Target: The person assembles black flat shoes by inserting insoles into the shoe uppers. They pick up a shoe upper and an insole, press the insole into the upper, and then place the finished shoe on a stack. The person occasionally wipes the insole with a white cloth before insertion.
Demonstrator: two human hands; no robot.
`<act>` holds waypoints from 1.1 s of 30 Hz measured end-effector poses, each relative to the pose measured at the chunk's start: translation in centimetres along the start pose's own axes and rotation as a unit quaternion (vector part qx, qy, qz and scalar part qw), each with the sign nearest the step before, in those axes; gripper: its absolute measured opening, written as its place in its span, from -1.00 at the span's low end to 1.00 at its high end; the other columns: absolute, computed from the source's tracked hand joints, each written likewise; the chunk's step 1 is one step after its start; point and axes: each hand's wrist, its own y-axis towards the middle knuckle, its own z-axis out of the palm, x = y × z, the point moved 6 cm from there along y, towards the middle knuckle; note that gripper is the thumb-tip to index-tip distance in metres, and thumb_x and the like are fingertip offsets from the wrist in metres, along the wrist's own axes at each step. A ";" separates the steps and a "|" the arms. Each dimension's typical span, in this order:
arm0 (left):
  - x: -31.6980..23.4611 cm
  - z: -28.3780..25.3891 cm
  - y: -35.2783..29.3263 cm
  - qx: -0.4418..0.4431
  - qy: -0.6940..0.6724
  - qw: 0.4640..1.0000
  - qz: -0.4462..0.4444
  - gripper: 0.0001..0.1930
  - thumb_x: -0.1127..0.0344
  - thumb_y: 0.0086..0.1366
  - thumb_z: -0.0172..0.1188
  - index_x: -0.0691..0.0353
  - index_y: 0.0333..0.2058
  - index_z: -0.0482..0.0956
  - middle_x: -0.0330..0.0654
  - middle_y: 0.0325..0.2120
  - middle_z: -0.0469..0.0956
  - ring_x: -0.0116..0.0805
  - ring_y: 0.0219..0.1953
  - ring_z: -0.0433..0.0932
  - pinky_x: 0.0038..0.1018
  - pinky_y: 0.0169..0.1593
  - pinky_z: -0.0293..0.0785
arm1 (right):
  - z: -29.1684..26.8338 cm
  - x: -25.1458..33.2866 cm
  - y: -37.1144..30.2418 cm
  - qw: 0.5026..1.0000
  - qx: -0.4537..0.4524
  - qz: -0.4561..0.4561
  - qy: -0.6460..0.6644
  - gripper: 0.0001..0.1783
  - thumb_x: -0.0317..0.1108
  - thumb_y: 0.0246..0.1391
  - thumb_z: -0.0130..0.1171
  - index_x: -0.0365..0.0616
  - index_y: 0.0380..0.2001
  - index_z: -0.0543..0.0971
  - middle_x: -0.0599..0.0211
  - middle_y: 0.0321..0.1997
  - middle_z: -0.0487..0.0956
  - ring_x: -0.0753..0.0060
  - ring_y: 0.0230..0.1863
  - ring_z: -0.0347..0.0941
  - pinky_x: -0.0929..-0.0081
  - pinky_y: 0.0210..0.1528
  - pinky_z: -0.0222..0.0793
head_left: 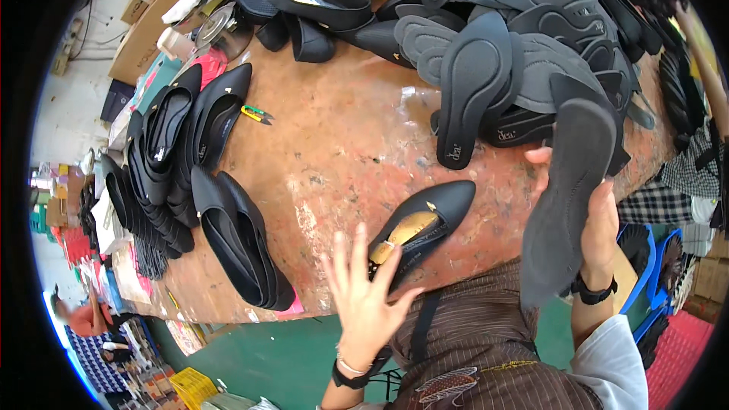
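Observation:
My right hand (601,228) grips a dark grey insole (568,197), held upright beside the table's front edge with its plain side in view. Part of that hand is hidden behind the insole. My left hand (367,311) is open, fingers spread, over the heel end of a black pointed flat shoe (449,209). Whether its fingertips touch the shoe I cannot tell. The shoe lies on the table, toe pointing away to the right, with a tan inside and a small gold ornament. Just beyond the right hand is a heap of black and grey insoles (474,68).
A pair of black flats (243,247) lies left on the worn brown table (326,137), near stacked black shoes (156,159). Yellow-green thread snips (257,115) rest farther back. More black shoes (319,4) crowd the far edge. Another person's checked clothing (661,201) shows at right.

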 end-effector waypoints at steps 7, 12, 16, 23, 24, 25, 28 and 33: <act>7.4 2.3 -4.6 -0.053 -0.110 0.992 -0.019 -0.79 0.58 -0.10 0.35 0.23 -0.44 0.57 0.12 0.20 0.37 0.16 0.21 0.36 -0.13 0.19 0.36 | 10.5 -4.7 -1.2 0.823 0.290 -0.216 -0.438 -0.53 -0.29 -0.15 0.33 -0.16 -0.08 0.63 0.19 0.01 0.52 0.17 0.05 0.40 0.13 0.19 0.24; 7.8 3.9 -4.8 -0.164 -0.149 0.975 0.013 0.09 0.19 -0.04 0.55 0.17 0.35 -0.02 0.21 0.35 0.05 0.22 0.32 0.19 0.05 0.34 0.13 | 16.1 -12.1 -1.7 0.875 0.328 -0.190 -0.301 -0.66 -0.25 -0.33 0.41 -0.15 -0.38 0.69 0.27 -0.12 0.55 0.23 0.02 0.43 0.25 0.14 0.29; 8.3 4.6 -5.1 -0.208 -0.210 0.955 0.006 0.35 0.02 -0.07 0.59 0.12 0.42 -0.35 0.25 0.36 -0.02 0.23 0.31 0.19 0.07 0.33 0.16 | 18.8 -13.4 -1.5 0.873 0.379 -0.148 -0.268 -0.60 -0.28 -0.43 0.41 -0.19 -0.36 0.72 0.22 -0.10 0.56 0.18 0.02 0.44 0.28 0.15 0.32; 8.9 5.7 -5.4 -0.226 -0.257 0.939 0.006 0.41 -0.17 -0.07 0.53 0.11 0.42 -0.45 0.26 0.36 -0.01 0.21 0.32 0.19 0.06 0.35 0.10 | 20.7 -15.2 -2.1 0.854 0.401 -0.139 -0.302 -0.62 -0.36 -0.28 0.27 -0.28 -0.28 0.69 0.19 -0.12 0.52 0.18 0.02 0.43 0.30 0.12 0.35; 9.2 5.8 -5.4 -0.216 -0.261 0.941 0.007 0.39 -0.20 -0.05 0.51 0.11 0.42 -0.45 0.26 0.36 -0.01 0.21 0.32 0.19 0.05 0.35 0.11 | 20.7 -15.1 -2.1 0.853 0.398 -0.142 -0.305 -0.63 -0.37 -0.25 0.25 -0.29 -0.28 0.69 0.18 -0.11 0.52 0.18 0.02 0.43 0.29 0.11 0.36; 9.4 5.8 -5.3 -0.208 -0.264 0.942 0.008 0.38 -0.23 -0.03 0.48 0.11 0.42 -0.44 0.26 0.36 -0.01 0.21 0.32 0.19 0.05 0.35 0.11 | 20.8 -15.1 -2.3 0.845 0.400 -0.154 -0.321 -0.67 -0.36 -0.25 0.26 -0.29 -0.33 0.68 0.16 -0.10 0.52 0.17 0.03 0.42 0.30 0.13 0.36; 10.4 6.2 -5.2 -0.117 -0.310 0.942 -0.054 0.26 -0.35 0.04 0.35 0.15 0.43 -0.28 0.25 0.36 0.01 0.19 0.32 0.19 0.03 0.35 0.10 | 21.2 -15.1 -2.9 0.819 0.411 -0.217 -0.337 -0.71 -0.33 -0.20 0.26 -0.30 -0.37 0.65 0.13 -0.02 0.52 0.13 0.08 0.40 0.29 0.21 0.33; 9.8 5.0 -4.1 -0.133 -0.334 0.933 -0.023 -0.52 0.05 0.33 0.04 0.24 0.10 0.34 0.26 0.24 0.25 0.14 0.29 0.25 -0.06 0.32 0.12 | 21.7 -16.4 -3.1 0.806 0.506 -0.213 -0.223 -0.60 -0.26 -0.04 0.22 -0.23 -0.12 0.62 0.11 0.17 0.51 0.10 0.31 0.31 0.23 0.44 0.12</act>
